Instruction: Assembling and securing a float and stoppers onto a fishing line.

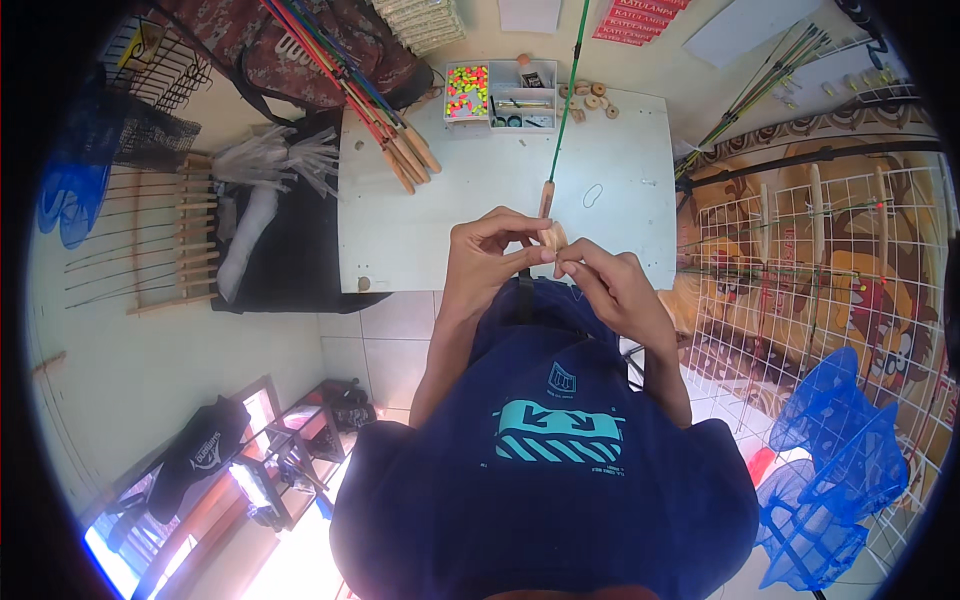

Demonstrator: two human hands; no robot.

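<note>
My left hand (492, 250) and my right hand (608, 283) meet over the near edge of a white table (450, 200). Together they pinch the pale wooden handle (552, 236) of a thin green rod (566, 95) that runs away from me across the table. The fingertips of both hands close on the handle's end. A dark cap brim and blue shirt fill the lower middle of the view.
A bundle of coloured rods with wooden handles (385, 110) lies on the table's left. A compartment box with bright beads (500, 95) and wooden rings (590, 98) sit at the far edge. White wire racks (820, 260) and blue nets (840, 450) stand on the right.
</note>
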